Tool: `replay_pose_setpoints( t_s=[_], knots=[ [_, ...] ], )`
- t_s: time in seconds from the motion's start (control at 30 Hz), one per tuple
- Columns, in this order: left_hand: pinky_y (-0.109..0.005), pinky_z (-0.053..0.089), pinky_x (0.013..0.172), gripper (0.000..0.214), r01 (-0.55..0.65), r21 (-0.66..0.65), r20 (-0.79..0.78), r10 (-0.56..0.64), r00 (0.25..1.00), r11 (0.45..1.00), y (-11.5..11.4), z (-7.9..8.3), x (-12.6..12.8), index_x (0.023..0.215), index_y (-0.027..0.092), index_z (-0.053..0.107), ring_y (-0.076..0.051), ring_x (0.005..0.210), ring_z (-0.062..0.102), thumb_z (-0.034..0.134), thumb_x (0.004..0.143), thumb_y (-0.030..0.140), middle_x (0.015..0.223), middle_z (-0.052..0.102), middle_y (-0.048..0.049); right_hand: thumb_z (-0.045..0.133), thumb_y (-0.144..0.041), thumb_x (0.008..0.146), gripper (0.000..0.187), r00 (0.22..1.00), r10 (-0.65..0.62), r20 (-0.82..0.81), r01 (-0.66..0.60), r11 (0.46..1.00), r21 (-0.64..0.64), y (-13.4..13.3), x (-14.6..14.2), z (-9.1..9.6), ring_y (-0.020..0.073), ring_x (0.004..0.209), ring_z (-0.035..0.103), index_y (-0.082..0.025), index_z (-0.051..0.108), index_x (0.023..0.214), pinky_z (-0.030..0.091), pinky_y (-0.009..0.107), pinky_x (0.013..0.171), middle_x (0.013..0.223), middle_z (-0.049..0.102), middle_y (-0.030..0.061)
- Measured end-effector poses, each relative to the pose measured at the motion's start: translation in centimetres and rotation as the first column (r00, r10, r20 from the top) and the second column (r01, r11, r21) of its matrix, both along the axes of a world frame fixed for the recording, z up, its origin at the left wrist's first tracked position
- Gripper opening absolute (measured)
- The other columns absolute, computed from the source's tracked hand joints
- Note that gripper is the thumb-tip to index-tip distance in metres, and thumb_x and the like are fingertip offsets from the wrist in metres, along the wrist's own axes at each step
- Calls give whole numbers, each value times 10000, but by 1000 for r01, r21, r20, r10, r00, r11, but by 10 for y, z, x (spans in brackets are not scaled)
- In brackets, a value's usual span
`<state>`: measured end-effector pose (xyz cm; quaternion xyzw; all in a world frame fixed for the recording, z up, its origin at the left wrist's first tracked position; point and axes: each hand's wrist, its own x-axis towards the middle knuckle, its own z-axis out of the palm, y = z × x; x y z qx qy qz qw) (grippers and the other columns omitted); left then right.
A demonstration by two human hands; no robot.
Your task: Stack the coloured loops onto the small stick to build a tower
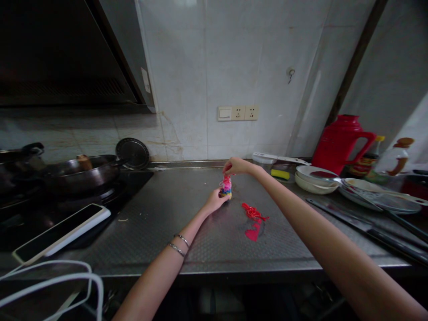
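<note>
A small multicoloured bundle point(226, 188), pink on top with yellow and blue below, stands on the steel counter point(174, 223). It may be a little bottle wrapped in bands, but the picture is too small to tell. My left hand point(216, 201) grips its lower part from the near side. My right hand point(236, 166) comes in from the right, its fingertips pinching the pink top. Just to the right lie a tangle of red cord point(253, 212) and a flat red heart-shaped piece point(252, 232), both apart from my hands.
On the left stand a black stove with a wok point(80, 171), a pot lid point(133, 153) and a white-cased phone point(60, 234). A white cable point(50, 280) hangs near the front. At the right are a red jug point(339, 145), stacked plates point(316, 180), a yellow sponge point(280, 174) and a long knife point(368, 232).
</note>
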<state>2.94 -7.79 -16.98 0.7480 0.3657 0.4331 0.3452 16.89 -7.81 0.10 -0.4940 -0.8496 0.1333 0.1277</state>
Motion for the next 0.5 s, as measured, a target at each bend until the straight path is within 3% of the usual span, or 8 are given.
replay_pose_setpoints(
  t_s=[0.3,0.5],
  knots=[
    [-296,454,751,389,-1,-7,-3,1,1000,1000,0,1,0,1022,112,582,-166,787,594,624,691,313,939,645,-101,523,-115,643,266,999,4,-33,-4,1000,-23,4,2,2,78,530,524,-106,684,855,398,157,487,679,658,33],
    [-288,455,749,372,5,-33,3,-5,1000,999,-1,2,0,1013,105,579,-159,789,596,624,692,288,942,646,-100,498,-50,607,304,996,62,-65,-63,998,-5,2,8,-1,122,676,594,-107,688,837,432,168,562,774,685,46]
  ],
)
